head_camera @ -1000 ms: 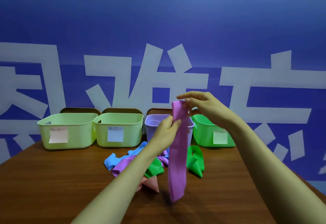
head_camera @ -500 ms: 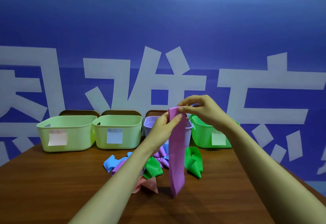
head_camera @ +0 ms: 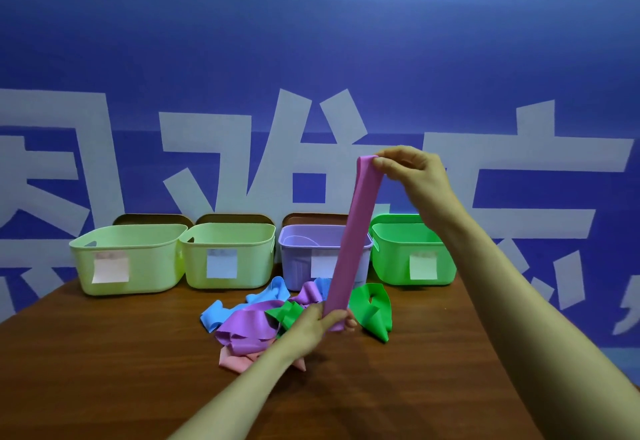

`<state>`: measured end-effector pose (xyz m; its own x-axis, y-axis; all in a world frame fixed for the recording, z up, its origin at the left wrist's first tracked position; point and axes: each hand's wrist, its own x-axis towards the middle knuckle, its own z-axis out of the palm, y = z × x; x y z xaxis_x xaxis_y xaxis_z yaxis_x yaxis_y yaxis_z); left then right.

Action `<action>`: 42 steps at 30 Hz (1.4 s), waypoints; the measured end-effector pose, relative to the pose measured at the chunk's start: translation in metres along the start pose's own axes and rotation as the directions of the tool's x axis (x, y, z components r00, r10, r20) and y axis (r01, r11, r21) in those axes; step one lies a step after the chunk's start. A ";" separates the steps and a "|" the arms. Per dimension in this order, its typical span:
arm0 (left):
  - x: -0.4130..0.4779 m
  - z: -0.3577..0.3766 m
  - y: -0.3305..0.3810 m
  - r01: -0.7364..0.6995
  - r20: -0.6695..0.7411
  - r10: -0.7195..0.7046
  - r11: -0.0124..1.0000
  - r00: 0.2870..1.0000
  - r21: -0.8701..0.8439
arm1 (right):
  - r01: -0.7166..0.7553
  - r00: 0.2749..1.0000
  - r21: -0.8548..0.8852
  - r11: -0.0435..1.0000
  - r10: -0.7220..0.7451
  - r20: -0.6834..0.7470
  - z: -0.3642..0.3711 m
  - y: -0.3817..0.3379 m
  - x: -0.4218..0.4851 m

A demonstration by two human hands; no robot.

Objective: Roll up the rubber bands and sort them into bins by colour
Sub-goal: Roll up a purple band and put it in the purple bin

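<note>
Here pink band (head_camera: 349,242) stretches near-vertical, top tilted right.

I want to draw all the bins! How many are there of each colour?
yellow-green bins: 2
purple bin: 1
green bin: 1
Total: 4

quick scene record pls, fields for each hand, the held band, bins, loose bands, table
right hand: pinches the top end of the pink band
left hand: grips its bottom end, just above the heap
pink band: held straight and tilted between the hands, not yet rolled
bins: back row, left yellow-green bin, second yellow-green bin, purple bin, green bin, each labelled
loose bands: heap with blue band, purple band, green band, pale pink band
table: brown wood
</note>
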<state>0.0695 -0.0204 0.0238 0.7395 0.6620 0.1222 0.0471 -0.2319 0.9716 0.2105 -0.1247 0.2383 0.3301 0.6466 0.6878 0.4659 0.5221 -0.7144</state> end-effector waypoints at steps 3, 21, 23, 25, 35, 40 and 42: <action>-0.004 -0.003 -0.002 0.058 0.027 -0.063 0.988 0.998 0.144 | -0.038 0.996 -0.096 0.995 0.045 0.076 0.003 0.004 -0.006; -0.054 -0.024 0.081 -0.078 0.147 0.085 0.996 0.985 -0.050 | -0.136 0.936 -0.095 0.986 0.159 0.315 0.010 0.023 -0.030; -0.057 -0.024 0.058 0.036 0.150 -0.027 0.998 0.988 -0.058 | -0.214 0.905 -0.092 0.973 0.233 0.357 0.022 0.055 -0.038; -0.055 -0.024 0.028 0.151 0.165 -0.151 0.988 0.975 0.012 | -0.324 0.853 -0.092 0.942 0.333 0.401 0.037 0.100 -0.054; 0.014 -0.024 -0.048 0.251 -0.311 -0.181 0.947 0.933 0.201 | -0.519 0.794 -0.164 0.839 0.544 0.273 0.080 0.256 -0.125; 0.038 -0.026 -0.068 0.229 -0.353 -0.148 0.952 0.924 0.201 | -0.468 0.832 -0.175 0.867 0.498 0.244 0.080 0.267 -0.128; 0.040 -0.026 -0.073 0.212 -0.356 -0.152 0.968 0.922 0.136 | -0.462 0.842 -0.163 0.872 0.489 0.227 0.079 0.270 -0.129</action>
<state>0.0780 0.0420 -0.0372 0.4359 0.8992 0.0375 0.2934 -0.1813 0.9386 0.2284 -0.0237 -0.0535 0.3198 0.9260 0.2007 0.3873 0.0656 -0.9196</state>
